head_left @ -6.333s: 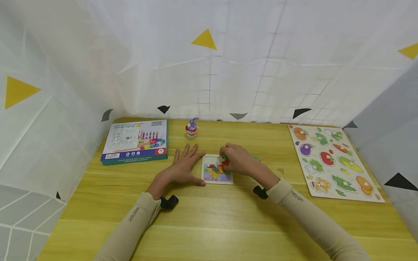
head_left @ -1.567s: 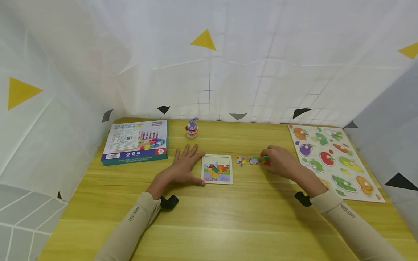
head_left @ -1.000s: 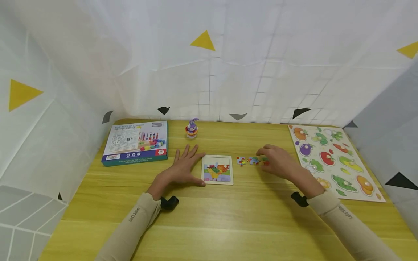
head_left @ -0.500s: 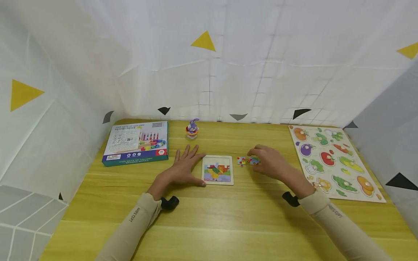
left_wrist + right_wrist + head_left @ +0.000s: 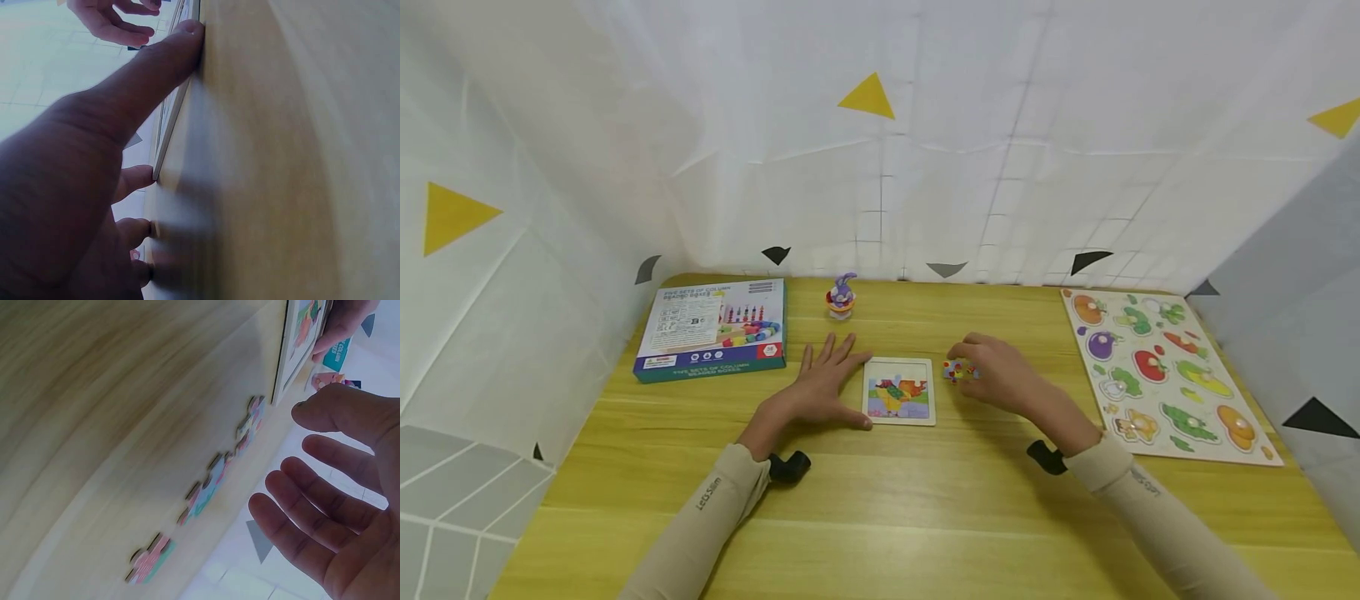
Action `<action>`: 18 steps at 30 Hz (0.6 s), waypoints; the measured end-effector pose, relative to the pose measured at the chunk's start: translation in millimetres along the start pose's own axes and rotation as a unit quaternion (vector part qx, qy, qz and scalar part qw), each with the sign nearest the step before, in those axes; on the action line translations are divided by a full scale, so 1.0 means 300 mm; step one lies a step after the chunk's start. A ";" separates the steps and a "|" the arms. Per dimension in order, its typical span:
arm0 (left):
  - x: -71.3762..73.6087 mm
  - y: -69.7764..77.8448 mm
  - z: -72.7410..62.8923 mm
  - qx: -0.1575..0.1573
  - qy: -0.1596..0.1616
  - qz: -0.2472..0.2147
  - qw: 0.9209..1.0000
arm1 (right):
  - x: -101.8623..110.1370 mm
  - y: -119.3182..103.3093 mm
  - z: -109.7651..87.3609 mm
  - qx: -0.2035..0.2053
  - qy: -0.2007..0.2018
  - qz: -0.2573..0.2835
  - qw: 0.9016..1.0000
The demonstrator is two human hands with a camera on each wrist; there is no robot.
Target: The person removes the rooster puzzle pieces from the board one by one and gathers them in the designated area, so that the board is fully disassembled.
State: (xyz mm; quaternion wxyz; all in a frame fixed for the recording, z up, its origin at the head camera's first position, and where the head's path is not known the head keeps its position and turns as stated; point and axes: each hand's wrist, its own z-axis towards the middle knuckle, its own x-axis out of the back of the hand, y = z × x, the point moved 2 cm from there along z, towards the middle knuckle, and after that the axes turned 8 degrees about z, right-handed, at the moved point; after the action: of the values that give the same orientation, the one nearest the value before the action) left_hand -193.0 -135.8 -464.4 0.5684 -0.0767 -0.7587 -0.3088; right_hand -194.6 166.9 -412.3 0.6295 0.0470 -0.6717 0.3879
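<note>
My left hand [image 5: 818, 387] lies with spread fingers on the table, thumb and forefinger touching the left side of a small square puzzle tray [image 5: 898, 422]. Joined pieces showing a colourful bird [image 5: 898, 397] fill its lower part; the upper part shows bare board. To the tray's right, my right hand [image 5: 1000, 375] hovers over loose jigsaw pieces, partly hiding them in the head view. In the right wrist view its fingers are loosely bent, holding nothing, beside a nearer piece [image 5: 251, 425], a middle piece [image 5: 205, 490] and a red-and-green piece [image 5: 150, 559] lying in a row.
A boxed bead set [image 5: 711, 329] lies at the back left. Beside it stands a purple rabbit figurine [image 5: 841, 297]. On the right is a vegetable peg board [image 5: 1165, 375]. White sheeting with triangles [image 5: 868, 96] hangs behind the table.
Earlier my right hand was over the tray, then at the far right piece. Over the last second it has moved left along the row towards the tray. My left hand stays put.
</note>
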 end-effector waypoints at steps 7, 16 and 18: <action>0.002 -0.001 0.000 -0.002 0.002 0.000 1.000 | -0.018 -0.036 0.029 0.001 -0.007 0.001 1.000; -0.003 -0.002 0.001 -0.006 0.008 -0.001 1.000 | -0.053 -0.081 0.050 0.001 -0.014 0.002 1.000; -0.002 -0.001 0.000 -0.006 0.009 -0.003 1.000 | -0.060 -0.089 0.056 0.003 -0.013 0.003 1.000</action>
State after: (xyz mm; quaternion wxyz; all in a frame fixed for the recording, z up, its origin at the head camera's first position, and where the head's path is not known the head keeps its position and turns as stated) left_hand -192.9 -135.9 -464.8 0.5736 -0.0753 -0.7523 -0.3152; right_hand -189.8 130.9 -414.2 0.6195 0.0515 -0.6786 0.3913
